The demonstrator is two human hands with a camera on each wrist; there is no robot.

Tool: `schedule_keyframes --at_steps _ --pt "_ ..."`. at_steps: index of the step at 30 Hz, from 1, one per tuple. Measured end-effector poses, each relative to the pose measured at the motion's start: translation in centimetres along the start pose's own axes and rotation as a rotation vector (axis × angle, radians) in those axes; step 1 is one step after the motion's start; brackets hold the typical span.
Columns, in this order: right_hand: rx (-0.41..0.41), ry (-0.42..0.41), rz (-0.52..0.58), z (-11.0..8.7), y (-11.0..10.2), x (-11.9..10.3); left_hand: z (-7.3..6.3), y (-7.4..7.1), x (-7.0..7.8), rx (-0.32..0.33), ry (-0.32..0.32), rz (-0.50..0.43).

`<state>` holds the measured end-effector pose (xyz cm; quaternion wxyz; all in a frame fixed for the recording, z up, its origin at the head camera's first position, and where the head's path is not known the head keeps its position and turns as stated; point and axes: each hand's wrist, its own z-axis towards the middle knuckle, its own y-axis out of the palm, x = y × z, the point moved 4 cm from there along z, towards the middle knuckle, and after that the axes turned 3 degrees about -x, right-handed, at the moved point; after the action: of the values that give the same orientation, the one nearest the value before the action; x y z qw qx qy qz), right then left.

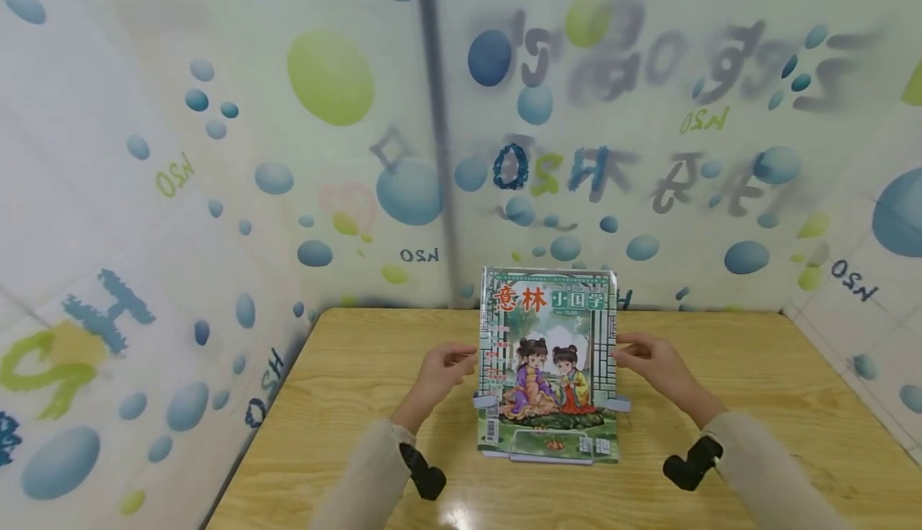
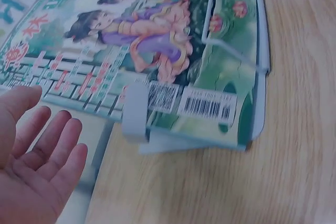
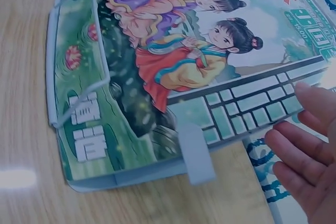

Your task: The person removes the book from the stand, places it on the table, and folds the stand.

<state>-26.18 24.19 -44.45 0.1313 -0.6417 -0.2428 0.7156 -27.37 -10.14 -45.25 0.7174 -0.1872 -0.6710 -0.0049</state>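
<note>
A magazine [image 1: 555, 354] with two cartoon children on its green cover stands leaning back on a book stand. A pale clip holds each side, the left clip [image 2: 135, 111] and the right clip [image 3: 195, 153], and a clear front bar [image 1: 551, 447] crosses the bottom. My left hand [image 1: 442, 370] is beside the left edge, its fingers loosely bent and holding nothing. At the right edge is my right hand [image 1: 659, 366], its thumb by the cover and its fingers relaxed below. Whether either hand's fingertips touch the magazine is hard to tell.
The magazine stands on a light wooden table [image 1: 346, 402]. Behind and beside the table hang translucent sheets [image 1: 338, 162] printed with blue and green bubbles and letters. Black wrist cameras [image 1: 422, 472] are strapped to both wrists.
</note>
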Motion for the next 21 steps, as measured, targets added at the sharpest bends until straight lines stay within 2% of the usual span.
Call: schedule_keyframes --at_steps 2,5,13,16,21 --pt "0.034 0.002 0.014 0.0 0.3 -0.1 0.1 0.4 -0.1 0.021 -0.015 -0.028" --pt "0.084 0.013 0.016 0.1 0.7 -0.3 0.2 0.7 -0.3 0.088 -0.031 -0.035" --pt "0.252 0.127 -0.007 0.4 1.5 0.2 0.3 1.9 -0.5 0.286 -0.042 -0.062" --pt "0.292 0.136 -0.007 0.5 1.6 0.3 0.1 2.2 -0.5 0.315 -0.063 -0.091" --pt "0.312 0.135 -0.017 0.3 1.6 0.2 0.2 2.5 -0.6 0.288 -0.096 -0.166"
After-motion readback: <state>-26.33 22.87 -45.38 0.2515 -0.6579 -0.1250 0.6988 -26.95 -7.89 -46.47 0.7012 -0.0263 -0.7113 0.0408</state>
